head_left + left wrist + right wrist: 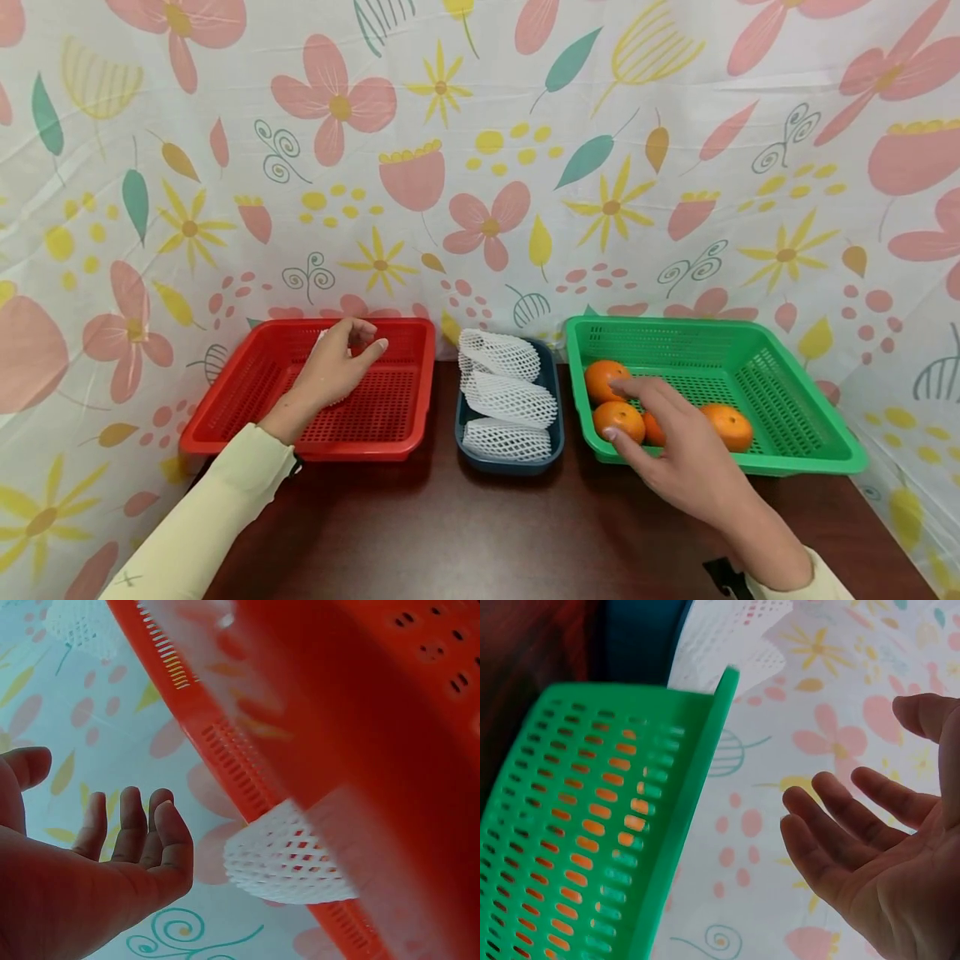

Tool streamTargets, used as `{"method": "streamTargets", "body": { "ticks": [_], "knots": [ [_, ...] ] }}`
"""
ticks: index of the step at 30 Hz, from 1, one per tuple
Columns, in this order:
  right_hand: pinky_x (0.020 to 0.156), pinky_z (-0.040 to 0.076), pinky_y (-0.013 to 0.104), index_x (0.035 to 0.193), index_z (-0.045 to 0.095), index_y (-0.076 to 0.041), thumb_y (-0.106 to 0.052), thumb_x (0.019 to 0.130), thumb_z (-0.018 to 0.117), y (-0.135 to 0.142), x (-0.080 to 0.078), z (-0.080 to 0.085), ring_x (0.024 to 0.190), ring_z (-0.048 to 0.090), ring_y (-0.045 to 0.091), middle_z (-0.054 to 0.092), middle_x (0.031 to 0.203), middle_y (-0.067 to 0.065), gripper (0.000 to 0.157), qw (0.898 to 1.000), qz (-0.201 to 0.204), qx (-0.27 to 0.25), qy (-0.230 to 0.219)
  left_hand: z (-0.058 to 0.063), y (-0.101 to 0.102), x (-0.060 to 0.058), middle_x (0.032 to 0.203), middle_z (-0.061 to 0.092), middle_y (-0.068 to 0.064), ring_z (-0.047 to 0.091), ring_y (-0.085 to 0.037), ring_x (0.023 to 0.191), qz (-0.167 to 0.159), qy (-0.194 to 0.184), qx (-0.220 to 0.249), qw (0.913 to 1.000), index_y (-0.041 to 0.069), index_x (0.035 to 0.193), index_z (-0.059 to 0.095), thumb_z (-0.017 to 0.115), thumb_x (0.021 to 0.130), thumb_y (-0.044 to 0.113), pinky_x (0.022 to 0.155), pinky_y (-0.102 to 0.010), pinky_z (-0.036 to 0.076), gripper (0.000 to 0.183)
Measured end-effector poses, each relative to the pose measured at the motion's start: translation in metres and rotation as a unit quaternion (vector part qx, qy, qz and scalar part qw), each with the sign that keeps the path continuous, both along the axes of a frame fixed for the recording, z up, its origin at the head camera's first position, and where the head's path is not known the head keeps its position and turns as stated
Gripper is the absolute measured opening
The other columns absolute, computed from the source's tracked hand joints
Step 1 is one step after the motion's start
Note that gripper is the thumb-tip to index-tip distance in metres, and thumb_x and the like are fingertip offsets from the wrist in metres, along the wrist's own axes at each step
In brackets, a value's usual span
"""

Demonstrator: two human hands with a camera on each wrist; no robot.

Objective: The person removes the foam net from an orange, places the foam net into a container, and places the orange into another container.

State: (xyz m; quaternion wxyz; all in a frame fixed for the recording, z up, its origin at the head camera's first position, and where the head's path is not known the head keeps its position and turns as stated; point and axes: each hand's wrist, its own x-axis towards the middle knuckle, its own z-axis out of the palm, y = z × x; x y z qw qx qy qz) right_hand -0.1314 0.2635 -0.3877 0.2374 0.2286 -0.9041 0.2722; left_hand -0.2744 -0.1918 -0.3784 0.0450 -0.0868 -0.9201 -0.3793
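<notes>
My left hand (330, 371) hovers over the red basket (375, 421), fingers loosely bent and nothing in its grasp. Below it a white foam net sleeve (281, 862) lies in that basket, mostly hidden by the hand in the head view. The right hand (686, 454) is above the near left part of the green basket (813, 400), thumb and fingers spread apart. Close to its fingertips are several oranges, among them a front one (618, 420), one behind it (604, 379) and one to the right (729, 427). Whether the fingers touch the oranges, I cannot tell.
Between the two baskets stands a dark blue tray (510, 468) holding several white foam net sleeves (510, 398). All three containers sit on a dark brown table (480, 533). A flower-patterned cloth (487, 125) hangs right behind them.
</notes>
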Motion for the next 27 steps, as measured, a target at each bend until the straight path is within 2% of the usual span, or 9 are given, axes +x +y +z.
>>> {"method": "streamTargets", "body": {
  "ticks": [5,12,16,21,27],
  "knots": [
    [0.105,0.035,0.006,0.140,0.062,-0.023,-0.015,0.089,0.087,-0.007,0.010,-0.004,0.123,0.060,0.013,0.063,0.136,-0.008,0.058,1.000,0.002,-0.002,-0.005,-0.003,-0.005,0.001,0.132,0.060,-0.016,0.057,-0.036,0.122,0.016,-0.009,0.004,0.9998,0.008,0.135,0.054,0.065,0.106,0.039,0.107,-0.053,0.049,0.044],
    [0.107,0.034,0.007,0.142,0.061,-0.024,-0.018,0.088,0.089,-0.016,0.025,-0.009,0.126,0.058,0.012,0.061,0.140,-0.009,0.061,1.000,0.007,0.005,-0.009,-0.010,-0.019,-0.003,0.128,0.058,-0.017,0.057,-0.032,0.113,0.047,0.000,-0.007,0.9989,0.004,0.139,0.052,0.069,0.103,0.038,0.100,-0.050,0.050,0.053],
    [0.105,0.037,0.008,0.141,0.061,-0.026,-0.021,0.088,0.089,-0.022,0.033,-0.013,0.124,0.058,0.009,0.059,0.139,-0.012,0.060,1.000,0.013,0.008,-0.015,-0.012,-0.028,-0.005,0.132,0.054,-0.020,0.054,-0.036,0.117,0.062,-0.001,-0.020,0.9979,0.000,0.141,0.047,0.071,0.101,0.038,0.101,-0.054,0.050,0.061],
    [0.104,0.038,0.008,0.144,0.058,-0.030,-0.022,0.088,0.089,-0.028,0.039,-0.017,0.122,0.058,0.008,0.058,0.139,-0.014,0.065,1.000,0.022,0.008,-0.019,-0.013,-0.036,-0.009,0.141,0.043,-0.028,0.042,-0.045,0.129,0.092,-0.015,-0.041,0.9948,-0.001,0.149,0.039,0.076,0.096,0.043,0.105,-0.062,0.046,0.078],
    [0.103,0.040,0.011,0.147,0.056,-0.030,-0.023,0.088,0.088,-0.032,0.043,-0.022,0.122,0.058,0.006,0.057,0.140,-0.014,0.067,0.999,0.038,0.016,-0.022,-0.017,-0.048,-0.015,0.145,0.030,-0.037,0.028,-0.052,0.132,0.116,-0.028,-0.063,0.9908,-0.008,0.152,0.030,0.081,0.090,0.045,0.108,-0.069,0.039,0.097]
  ]
}}
